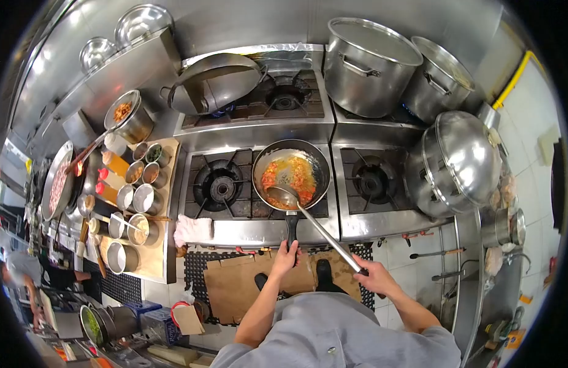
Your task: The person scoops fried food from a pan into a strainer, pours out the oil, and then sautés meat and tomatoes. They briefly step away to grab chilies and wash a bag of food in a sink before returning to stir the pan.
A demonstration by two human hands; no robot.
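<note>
My left hand point(285, 259) is closed round the black handle of a frying pan point(322, 173), which sits on the middle front burner. Chopped red and orange food point(302, 175) with some liquid lies in the pan. The black-ended handle of a long metal ladle point(330, 238) is in my right hand point(377, 277), to the right of the pan handle. The ladle's bowl rests in the food at the pan's lower left.
Front burners point(222, 189) flank the pan. Behind stand a wok point(225, 86) and large pots point(369, 70). A domed metal vessel point(458, 162) is right; seasoning containers point(121, 257) and a folded cloth point(194, 230) are left. Another person point(25, 270) stands far left.
</note>
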